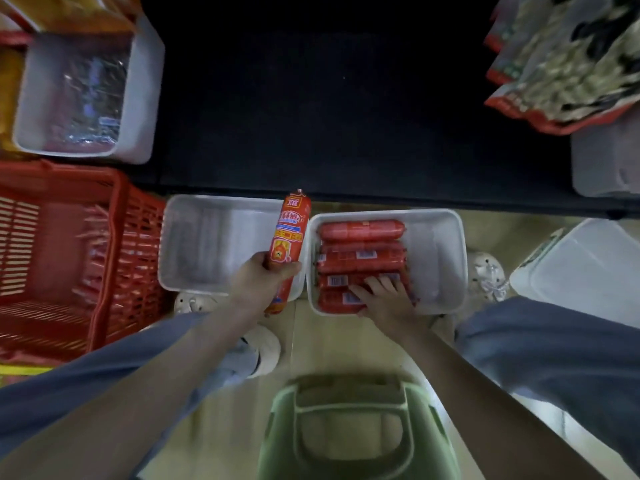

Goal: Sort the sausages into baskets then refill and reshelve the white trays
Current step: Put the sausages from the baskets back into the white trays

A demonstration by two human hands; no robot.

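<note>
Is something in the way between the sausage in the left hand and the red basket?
Only the empty-looking white tray lies between the sausage in the left hand and the red basket. Above its rim, nothing visible blocks the way.

Dim indoor light, underexposed overall. Upper centre of the frame is near-black with no detail. Brightest areas are the white tray (446, 237) and the pale floor (346, 341) mid-frame. Strong wide-angle bending at the edges, and the bottom corners are stretched. Red basket (69, 254) at left and packets (571, 64) at upper right are motion-blurred. Sausage (289, 237) label at centre is fairly sharp.
</note>
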